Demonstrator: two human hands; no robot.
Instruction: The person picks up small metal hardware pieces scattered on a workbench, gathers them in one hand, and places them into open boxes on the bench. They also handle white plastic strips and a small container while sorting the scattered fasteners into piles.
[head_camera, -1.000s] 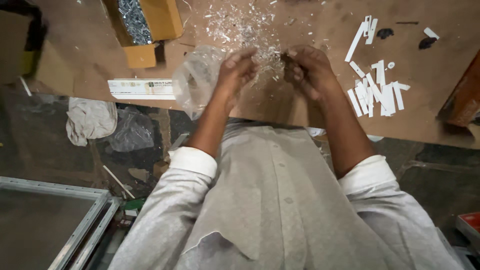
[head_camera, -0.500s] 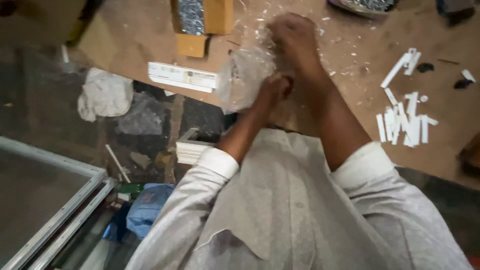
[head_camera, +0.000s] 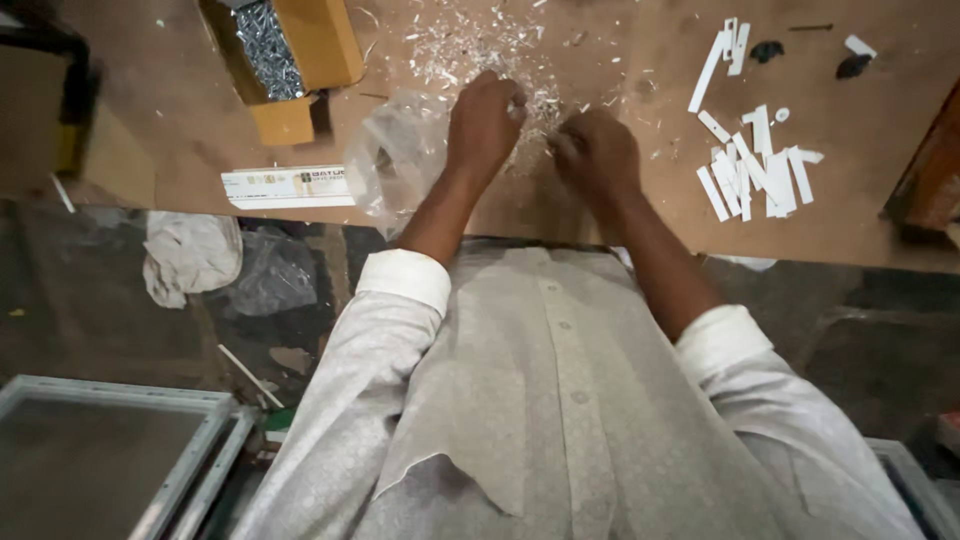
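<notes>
My left hand (head_camera: 485, 118) is curled into a fist on the brown table (head_camera: 640, 215), at the near edge of a scatter of small white scraps (head_camera: 480, 42). A white bit shows at its fingertips. My right hand (head_camera: 597, 150) rests just to the right of it, fingers bent down onto the scraps; what they pinch is hidden. A crumpled clear plastic bag (head_camera: 392, 160) lies against my left wrist, hanging over the table's front edge.
A cardboard box (head_camera: 300, 40) of shiny metal screws stands at the back left, with a long white carton (head_camera: 285, 187) at the table edge. White strips (head_camera: 750, 170) lie to the right, two dark bits (head_camera: 768, 50) behind them. Rags (head_camera: 190, 255) and a framed glass pane (head_camera: 100, 450) are on the floor.
My hands were pressed together by the plastic bag; now they sit apart, side by side on the scraps. The view has swung back to the right.
</notes>
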